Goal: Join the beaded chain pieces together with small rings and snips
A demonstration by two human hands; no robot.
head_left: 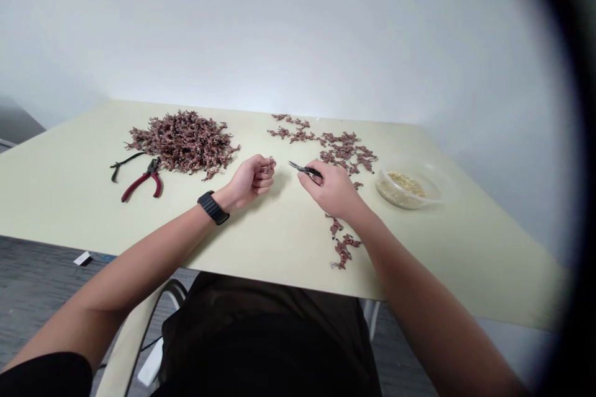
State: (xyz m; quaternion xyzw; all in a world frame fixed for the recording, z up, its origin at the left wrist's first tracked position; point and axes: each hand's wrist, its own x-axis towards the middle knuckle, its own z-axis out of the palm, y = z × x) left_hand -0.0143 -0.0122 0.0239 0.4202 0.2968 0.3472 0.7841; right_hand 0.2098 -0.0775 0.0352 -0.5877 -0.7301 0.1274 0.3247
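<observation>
My left hand (251, 182) is curled shut in the middle of the pale green table (288, 242), pinching a small reddish-brown piece (267, 165) at its fingertips. My right hand (329, 189) holds a pair of small black-handled snips (303, 169) with the metal tips pointing left, towards that piece and apart from it. Behind my left hand lies a large heap of tangled reddish-brown pieces (184, 142). Looser reddish-brown pieces (342, 150) are spread behind my right hand, and a short line of them (341, 248) lies below it.
Red-handled pliers (143, 178) and a black-handled tool (126, 162) lie left of the heap. A clear bowl (407, 186) of small golden bits stands at right. A black watch (213, 207) circles my left wrist. A white wall rises behind the table.
</observation>
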